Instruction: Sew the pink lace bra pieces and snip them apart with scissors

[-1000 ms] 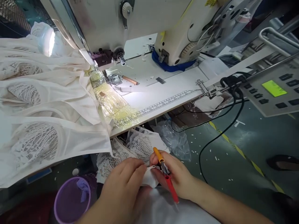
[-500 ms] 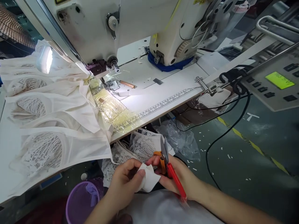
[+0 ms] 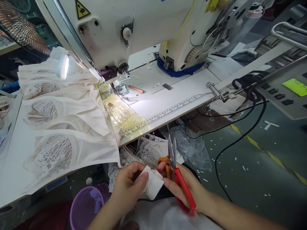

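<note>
My left hand (image 3: pixel 130 182) pinches a small folded piece of white fabric (image 3: pixel 154 184) between thumb and fingers, just above my lap. Scissors (image 3: pixel 172 151) with red and orange handles rest in my right hand (image 3: pixel 189 183), their slightly parted blades pointing up and away from the fabric. The fingertips of that hand touch or nearly touch the fabric's right edge. Behind both hands, white lace bras (image 3: pixel 148 148) hang below the table edge. More white bras (image 3: pixel 93 147) lie overlapped in a row on the table at left.
A sewing machine (image 3: pixel 103 35) stands over the table (image 3: pixel 165 108), which carries a printed ruler scale. A brown-handled tool (image 3: pixel 136 89) lies near the needle. Below left is a purple bin (image 3: pixel 81 207); a control panel (image 3: pixel 285 92) juts in at right. Scraps dot the floor.
The view has shifted left and up, so the scene sits further right and more of the fan shows. The fabric has turned slightly in my fingers. Both hands keep their holds.
</note>
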A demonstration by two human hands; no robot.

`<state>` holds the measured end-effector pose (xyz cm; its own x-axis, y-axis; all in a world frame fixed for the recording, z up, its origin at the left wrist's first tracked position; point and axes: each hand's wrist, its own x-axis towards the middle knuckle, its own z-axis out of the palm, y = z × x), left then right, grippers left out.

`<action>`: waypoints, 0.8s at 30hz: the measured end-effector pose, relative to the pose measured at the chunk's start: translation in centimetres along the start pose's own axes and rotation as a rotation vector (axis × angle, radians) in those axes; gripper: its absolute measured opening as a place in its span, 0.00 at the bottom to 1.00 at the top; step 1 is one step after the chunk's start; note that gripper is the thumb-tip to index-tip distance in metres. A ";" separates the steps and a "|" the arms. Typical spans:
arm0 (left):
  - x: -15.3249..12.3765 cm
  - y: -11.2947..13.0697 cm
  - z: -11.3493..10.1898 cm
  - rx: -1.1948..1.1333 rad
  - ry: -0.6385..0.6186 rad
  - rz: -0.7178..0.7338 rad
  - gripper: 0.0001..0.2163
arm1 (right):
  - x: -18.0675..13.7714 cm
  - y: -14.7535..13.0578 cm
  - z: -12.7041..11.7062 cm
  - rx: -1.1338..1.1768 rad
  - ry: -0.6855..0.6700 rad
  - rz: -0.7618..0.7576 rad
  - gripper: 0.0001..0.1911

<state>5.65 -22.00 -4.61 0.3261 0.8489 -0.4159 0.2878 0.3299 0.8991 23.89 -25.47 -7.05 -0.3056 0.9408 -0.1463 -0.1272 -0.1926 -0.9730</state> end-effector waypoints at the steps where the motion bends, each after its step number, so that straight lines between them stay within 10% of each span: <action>1: 0.0 0.0 0.0 0.032 0.009 0.018 0.08 | 0.0 -0.1 0.1 0.023 -0.004 -0.030 0.14; 9: 0.0 0.4 -0.2 0.108 0.031 0.087 0.07 | 0.4 0.1 0.4 -0.199 0.137 0.045 0.11; 18: 0.1 0.4 0.5 -0.391 -0.189 -0.236 0.18 | -0.1 -2.4 -1.9 -0.213 -0.168 0.157 0.15; 24: 0.3 0.8 1.6 -0.430 -0.214 -0.252 0.19 | -0.5 -3.2 -5.5 -0.657 -0.515 0.078 0.30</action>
<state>7.42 -22.18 -4.22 0.4835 0.6333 -0.6042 0.0014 0.6897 0.7241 29.59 -23.77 -4.83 -0.7041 0.6557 -0.2726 0.4387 0.0998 -0.8931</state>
